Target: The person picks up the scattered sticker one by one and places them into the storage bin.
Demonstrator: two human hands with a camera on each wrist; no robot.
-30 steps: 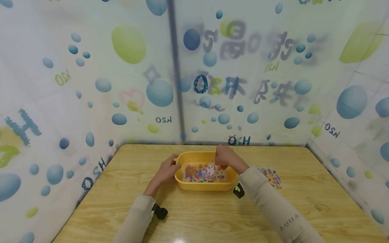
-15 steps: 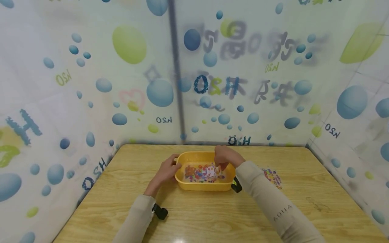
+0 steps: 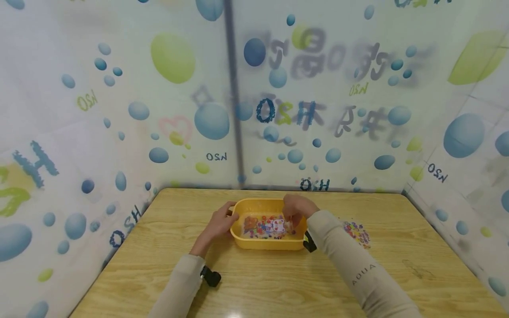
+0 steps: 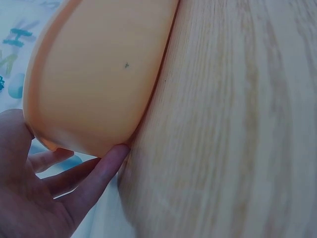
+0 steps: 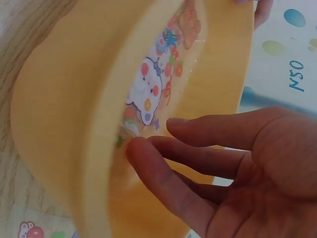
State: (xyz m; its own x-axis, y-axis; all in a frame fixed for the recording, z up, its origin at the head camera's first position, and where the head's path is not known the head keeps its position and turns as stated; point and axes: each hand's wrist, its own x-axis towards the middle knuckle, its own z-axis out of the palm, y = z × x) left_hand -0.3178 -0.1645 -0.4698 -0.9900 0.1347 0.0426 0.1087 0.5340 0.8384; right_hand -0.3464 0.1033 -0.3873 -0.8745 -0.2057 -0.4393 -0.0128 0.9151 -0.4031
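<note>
A yellow plastic tub (image 3: 266,244) sits on the wooden table, with small colourful pieces on its floor. Among them lie a flat white bear cutout (image 3: 279,225) and a brown bear cutout (image 3: 250,223). My left hand (image 3: 219,221) holds the tub's left end, thumb at the rim and fingers against the outer wall, as the left wrist view shows. My right hand (image 3: 296,207) reaches into the right end. In the right wrist view, its bent fingers (image 5: 148,158) and thumb stand apart beside the white bear; a whitish scrap (image 5: 131,128) lies by one fingertip, contact unclear.
A spread of small colourful pieces (image 3: 356,233) lies on the table to the tub's right, partly behind my right sleeve. Printed curtain-like walls (image 3: 270,154) stand behind and on both sides of the wooden table (image 3: 254,282).
The white bear cutout, tilted up by my right hand a second ago, now lies flat. My right hand has lowered slightly into the tub. The left hand keeps its hold.
</note>
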